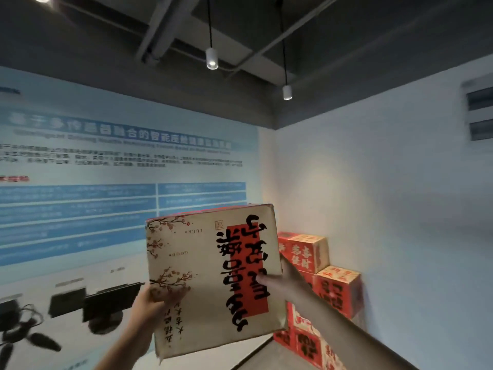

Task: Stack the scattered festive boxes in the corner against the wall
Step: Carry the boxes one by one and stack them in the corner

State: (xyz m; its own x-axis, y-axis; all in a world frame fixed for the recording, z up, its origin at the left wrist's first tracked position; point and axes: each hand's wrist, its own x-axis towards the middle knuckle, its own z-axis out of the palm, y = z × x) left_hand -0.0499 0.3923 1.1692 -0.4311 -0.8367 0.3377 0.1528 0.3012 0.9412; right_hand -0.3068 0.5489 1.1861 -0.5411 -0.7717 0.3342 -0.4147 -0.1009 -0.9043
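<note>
In the lower centre of the frame you hold a cream box [213, 279] up at chest height, its printed face towards you with the black lettering upside down. Your left hand [149, 303] grips its lower left edge, fingers wrapped behind; your right hand [277, 279] clasps the right edge, thumb pressed on the red label. Both hands are closed on the box, which tilts slightly and touches nothing else.

Behind it, at lower right, the stack [320, 284] of red boxes sits in the corner against the white wall [386, 209], stepped down to the right. The box hides most of the stack, so you may misjudge where its top lies and knock the upper boxes loose. The stepped top gives uneven footing; set across two levels, the box could tip. Gripping only at the edges, it could also slip as you reach out.

Farthest off, a blue poster [120, 182] fills the left wall.
</note>
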